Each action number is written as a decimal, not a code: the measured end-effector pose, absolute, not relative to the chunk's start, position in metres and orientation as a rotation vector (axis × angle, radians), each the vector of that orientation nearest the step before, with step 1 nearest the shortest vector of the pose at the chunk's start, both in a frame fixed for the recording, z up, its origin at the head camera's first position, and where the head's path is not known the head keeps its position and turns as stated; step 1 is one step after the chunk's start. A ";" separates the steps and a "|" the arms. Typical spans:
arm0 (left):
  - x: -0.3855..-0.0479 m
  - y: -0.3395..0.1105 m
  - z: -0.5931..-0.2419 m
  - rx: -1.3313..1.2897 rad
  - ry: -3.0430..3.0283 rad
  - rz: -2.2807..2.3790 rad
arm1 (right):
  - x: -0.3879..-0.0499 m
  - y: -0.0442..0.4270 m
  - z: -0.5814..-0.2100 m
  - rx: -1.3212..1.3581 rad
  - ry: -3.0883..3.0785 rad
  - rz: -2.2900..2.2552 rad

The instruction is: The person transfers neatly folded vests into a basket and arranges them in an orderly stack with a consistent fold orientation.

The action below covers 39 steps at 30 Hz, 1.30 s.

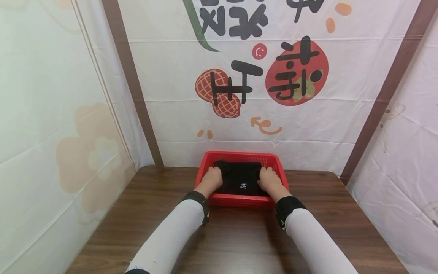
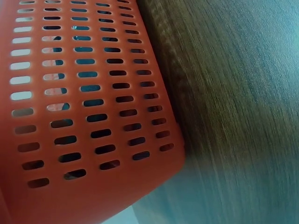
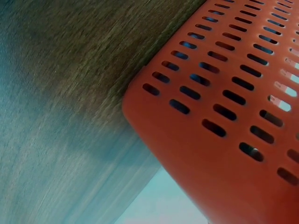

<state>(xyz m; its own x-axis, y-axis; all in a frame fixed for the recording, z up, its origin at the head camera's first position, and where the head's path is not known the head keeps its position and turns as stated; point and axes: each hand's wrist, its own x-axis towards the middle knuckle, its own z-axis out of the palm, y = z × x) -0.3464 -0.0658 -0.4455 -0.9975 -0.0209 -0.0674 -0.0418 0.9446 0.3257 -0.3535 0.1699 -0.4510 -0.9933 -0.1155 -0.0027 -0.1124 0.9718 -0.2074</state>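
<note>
A folded black cloth item (image 1: 239,176) with a small white print lies inside a red plastic basket (image 1: 241,201) in the head view. At its left edge, my left hand (image 1: 213,179) grips the cloth with curled fingers. My right hand (image 1: 270,180) grips the opposite edge the same way. Both hands are inside the basket's rim, and their fingertips are hidden by the cloth. Each wrist view is filled by the slotted basket wall, seen at the left in the left wrist view and at the right in the right wrist view; neither shows the fingers.
The basket stands on a dark wood-grain table (image 1: 239,236), near its far edge. Behind it hangs a white printed curtain (image 1: 178,125), with more fabric panels at both sides. Black bands (image 1: 289,207) circle the wrists over white sleeves.
</note>
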 end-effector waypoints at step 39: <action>-0.346 -0.049 -0.444 0.155 3.261 0.179 | -0.355 0.167 -0.452 -0.257 3.222 -0.314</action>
<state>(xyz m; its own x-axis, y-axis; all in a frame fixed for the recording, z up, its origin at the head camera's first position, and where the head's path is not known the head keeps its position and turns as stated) -0.3465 -0.0495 -0.4441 -0.9874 0.0869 0.1325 0.1009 0.9896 0.1028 -0.3552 0.1670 -0.4517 -0.9819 -0.1466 0.1199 -0.1670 0.9688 -0.1831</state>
